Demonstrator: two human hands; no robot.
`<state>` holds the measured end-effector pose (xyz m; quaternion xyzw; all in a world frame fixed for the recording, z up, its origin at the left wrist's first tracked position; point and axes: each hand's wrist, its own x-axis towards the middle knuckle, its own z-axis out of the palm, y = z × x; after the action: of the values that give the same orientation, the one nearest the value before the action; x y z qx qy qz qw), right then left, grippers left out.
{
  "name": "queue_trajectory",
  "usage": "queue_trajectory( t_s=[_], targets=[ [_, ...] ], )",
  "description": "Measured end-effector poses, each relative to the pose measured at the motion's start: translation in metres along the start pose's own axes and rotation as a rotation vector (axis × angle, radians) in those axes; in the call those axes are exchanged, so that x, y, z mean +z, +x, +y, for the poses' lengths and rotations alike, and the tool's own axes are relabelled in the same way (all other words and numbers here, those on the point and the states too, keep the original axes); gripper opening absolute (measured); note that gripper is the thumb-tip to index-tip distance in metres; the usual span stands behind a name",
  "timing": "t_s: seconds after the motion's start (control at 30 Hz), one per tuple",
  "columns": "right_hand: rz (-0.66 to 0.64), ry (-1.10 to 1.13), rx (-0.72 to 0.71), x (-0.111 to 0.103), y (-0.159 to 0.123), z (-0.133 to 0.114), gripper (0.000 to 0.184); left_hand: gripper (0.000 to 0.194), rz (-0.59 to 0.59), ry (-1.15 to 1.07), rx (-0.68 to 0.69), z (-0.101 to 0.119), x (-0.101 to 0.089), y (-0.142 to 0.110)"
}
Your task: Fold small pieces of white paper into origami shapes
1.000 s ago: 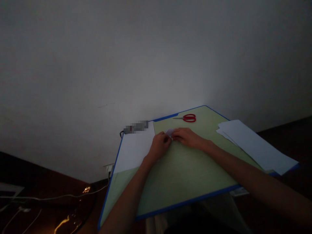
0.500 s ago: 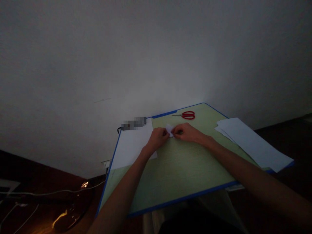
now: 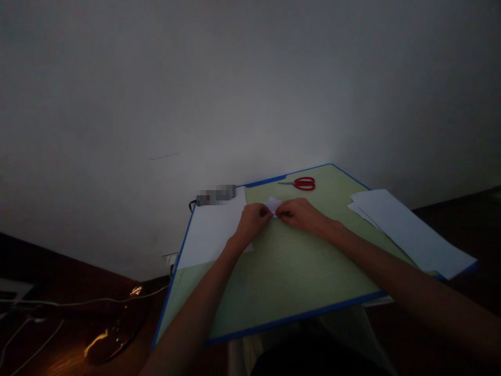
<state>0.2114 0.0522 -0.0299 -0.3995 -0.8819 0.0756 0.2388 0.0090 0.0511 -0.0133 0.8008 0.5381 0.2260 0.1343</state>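
A small folded piece of white paper (image 3: 273, 202) is pinched between my two hands, above the middle of the pale green tabletop (image 3: 297, 271). My left hand (image 3: 254, 218) grips its left side with thumb and fingers closed. From the right, my right hand (image 3: 296, 213) pinches the other side, its fingertips almost meeting those of the left. The exact folds are too small and dim to make out. Beyond my right hand lies a pair of scissors (image 3: 303, 183) with red handles, blades pointing left.
A large white sheet (image 3: 211, 235) covers the table's left part, with a blurred-out dark object (image 3: 216, 195) at its far edge. A stack of white paper (image 3: 407, 230) overhangs the right edge. The wall (image 3: 250, 94) rises behind; cables (image 3: 78, 303) run at lower left.
My fingertips have drawn slightly closer together on the small paper, and more of its pointed top shows above them. The whole view has shifted a little.
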Motion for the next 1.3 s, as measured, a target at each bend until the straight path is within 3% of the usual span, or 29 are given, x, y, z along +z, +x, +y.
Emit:
queue_trajectory(
  t_s=[0.27, 0.5, 0.67, 0.83, 1.03, 1.3],
  targets=[
    [-0.033, -0.056, -0.037, -0.002, 0.001, -0.003, 0.020, 0.018, 0.043, 0.065, 0.195, -0.012, 0.001, -0.016],
    [0.008, -0.030, -0.022, 0.002, -0.002, 0.002, 0.023, 0.026, 0.083, -0.021, 0.233, -0.023, 0.005, -0.013],
    [0.033, -0.040, -0.042, 0.004, -0.004, -0.001, 0.028, 0.032, 0.034, -0.032, 0.319, -0.030, 0.001, -0.013],
    [0.046, -0.065, -0.024, 0.004, -0.006, -0.004, 0.028, 0.026, 0.039, -0.004, 0.302, -0.031, -0.002, -0.016],
    [0.049, -0.102, -0.024, 0.009, -0.008, -0.002, 0.024, 0.032, -0.027, 0.077, 0.396, -0.027, -0.009, -0.020],
    [0.078, -0.051, -0.099, 0.013, -0.010, 0.001, 0.023, 0.032, -0.061, 0.171, 0.420, -0.025, -0.007, -0.019]
  ],
)
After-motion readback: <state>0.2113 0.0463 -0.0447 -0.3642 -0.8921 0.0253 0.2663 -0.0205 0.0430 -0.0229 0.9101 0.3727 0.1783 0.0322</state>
